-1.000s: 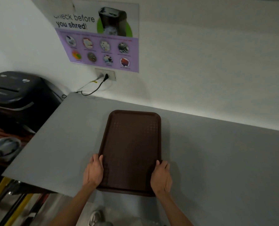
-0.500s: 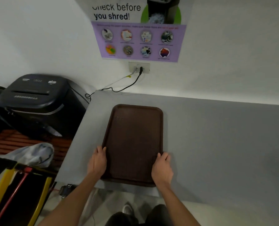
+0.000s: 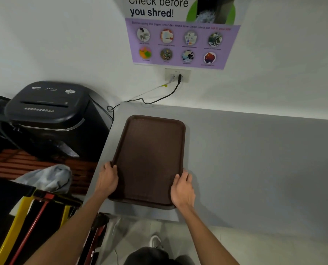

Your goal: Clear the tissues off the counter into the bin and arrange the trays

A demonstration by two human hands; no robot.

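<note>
The brown tray (image 3: 149, 159) is gripped at its lower end, left hand (image 3: 107, 180) and right hand (image 3: 182, 190) curled over opposite long rims, its long axis pointed toward the frame's top.

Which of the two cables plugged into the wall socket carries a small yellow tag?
The thin white cable, plugged in on the left; the black cable beside it is thicker and untagged.

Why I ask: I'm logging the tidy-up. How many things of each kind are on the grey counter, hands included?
Dark brown rectangular plastic tray: 1
Bare hands holding its long edges: 2 (left hand, right hand)
Total: 3
</note>
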